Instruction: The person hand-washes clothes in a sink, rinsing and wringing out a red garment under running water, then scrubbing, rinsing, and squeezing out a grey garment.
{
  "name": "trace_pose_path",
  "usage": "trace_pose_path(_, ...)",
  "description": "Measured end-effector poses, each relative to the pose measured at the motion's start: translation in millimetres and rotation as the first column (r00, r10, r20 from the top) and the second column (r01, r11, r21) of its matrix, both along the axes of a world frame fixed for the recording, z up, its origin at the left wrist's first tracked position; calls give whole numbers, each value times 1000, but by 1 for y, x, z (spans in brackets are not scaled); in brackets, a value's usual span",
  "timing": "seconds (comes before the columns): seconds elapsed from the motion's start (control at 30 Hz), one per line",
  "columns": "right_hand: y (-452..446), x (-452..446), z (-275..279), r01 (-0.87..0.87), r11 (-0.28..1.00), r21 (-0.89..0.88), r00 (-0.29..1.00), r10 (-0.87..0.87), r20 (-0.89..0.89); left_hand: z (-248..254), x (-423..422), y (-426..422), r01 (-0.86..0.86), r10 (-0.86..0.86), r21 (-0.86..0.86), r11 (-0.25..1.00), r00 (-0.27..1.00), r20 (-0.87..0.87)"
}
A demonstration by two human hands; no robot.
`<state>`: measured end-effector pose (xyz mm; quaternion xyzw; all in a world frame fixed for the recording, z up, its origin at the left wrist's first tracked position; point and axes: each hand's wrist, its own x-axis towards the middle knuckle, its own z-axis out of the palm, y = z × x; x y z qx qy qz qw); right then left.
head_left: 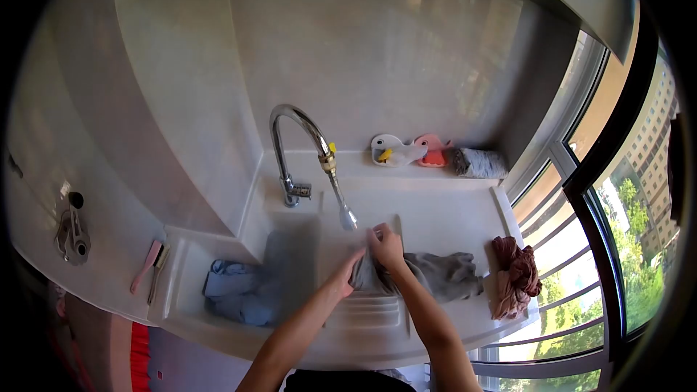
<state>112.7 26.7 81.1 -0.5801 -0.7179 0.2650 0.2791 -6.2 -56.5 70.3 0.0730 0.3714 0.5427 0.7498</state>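
Both hands, left (347,274) and right (387,245), bunch the grey garment (443,274) between curled fingers over the ridged washboard (363,312), just below the faucet's spout (348,216); the garment trails right across the counter (435,210). Beyond it lies a reddish-brown garment (516,276); blue cloth (239,292) sits in the basin (290,247) at left.

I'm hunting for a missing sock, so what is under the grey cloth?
The ribbed washboard shows past the near edge of the grey cloth, and the white counter around its right part. Whatever lies directly beneath is covered, so I can't rule out a sock.
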Motion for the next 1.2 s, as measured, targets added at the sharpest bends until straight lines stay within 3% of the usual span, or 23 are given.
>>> trace_pose_path(0.03, 2, 6, -4, -20, 999, -31, 995, 23, 93, 0, 0, 0, -30, 31, 16, 999, 997, -76)
trace_pose_path(0.07, -1, 8, -12, -18, 999, -30, 995, 21, 96, -2, -3, 3, -183, 180, 59, 981, 982, 53)
trace_pose_path(0.13, -22, -1, -5, -86, 994, -71, 980, 72, -187, -24, -8, 19, -214, 205, 114, 970, 975, 91)
trace_pose_path(0.2, -49, -19, 2, -106, 988, 117, 979, 124, -161, -44, -9, 33, -239, 219, 147, 960, 966, 137)
trace_pose_path(0.23, -58, -27, 0, -116, 966, 230, 985, 142, -100, -63, -13, 41, -111, 34, 331, 937, 972, 231)
trace_pose_path(0.27, -73, -34, 17, -171, 937, 304, 983, 181, -3, -60, -10, 42, -111, 33, 331, 937, 972, 233)
trace_pose_path(0.33, -78, -39, 30, -255, 901, 352, 967, 231, 111, -40, -1, 34, -89, 60, 212, 973, 988, 140)
trace_pose_path(0.43, -33, -37, 23, -46, 991, 124, 996, 35, 85, 10, 6, 18, -69, 69, 25, 997, 997, -23)
trace_pose_path(0.5, -22, -33, 16, -52, 990, 133, 996, 42, 77, 34, 8, 6, -29, 28, 15, 999, 994, 103)
trace_pose_path(0.57, -31, -38, 5, -41, 981, 189, 987, 11, 158, 38, 5, 5, 43, -45, -18, 999, 995, -86)
trace_pose_path(0.63, -62, -42, 21, -231, 969, 84, 941, 201, 271, -55, -5, 24, 62, -57, 83, 995, 996, -68)
trace_pose_path(0.67, -65, -44, 18, -243, 963, 115, 943, 207, 260, -84, -10, 26, 85, -178, 383, 920, 960, 215)
trace_pose_path(0.73, -49, -43, 9, -179, 978, 104, 951, 145, 274, -68, -6, 21, 60, -132, 294, 954, 964, 232)
trace_pose_path(0.77, -31, -37, 4, -102, 993, 53, 951, 81, 298, -27, 1, 11, -17, 11, -107, 994, 998, -64)
trace_pose_path(0.8, -22, -29, 10, -44, 997, 69, 968, 25, 250, -6, 2, 6, 47, -42, -113, 992, 998, 51)
trace_pose_path(0.83, -11, -21, 9, 3, 991, 136, 988, -24, 155, -7, 4, 7, 91, -92, -46, 995, 995, -36)
trace_pose_path(0.9, -1, -3, 10, 1, 993, -118, 966, -32, -258, -35, -1, 15, 54, -49, 12, 998, 966, -253)
trace_pose_path(0.93, -3, 5, 8, -2, 993, -116, 967, -28, -253, -16, -5, 12, 50, -45, 14, 999, 968, -248)
trace_pose_path(1.0, -24, 24, -3, -381, 915, -131, 782, 243, -574, 17, -18, 4, -149, 152, 175, 973, 988, -7)
trace_pose_path(1.03, -32, 33, -5, -400, 914, 65, 897, 405, -179, 8, -26, 8, -148, 151, 176, 973, 989, -4)
trace_pose_path(1.1, -36, 45, -1, -474, 879, 59, 878, 477, -46, -13, -39, 14, -130, 84, 265, 955, 981, 176)
trace_pose_path(1.13, -33, 48, 1, -470, 881, 59, 880, 472, -49, -19, -41, 13, -129, 72, 261, 957, 974, 217)
trace_pose_path(1.2, -25, 51, 5, -280, 935, -218, 862, 145, -486, -34, -42, 13, -130, 85, 270, 954, 981, 173)
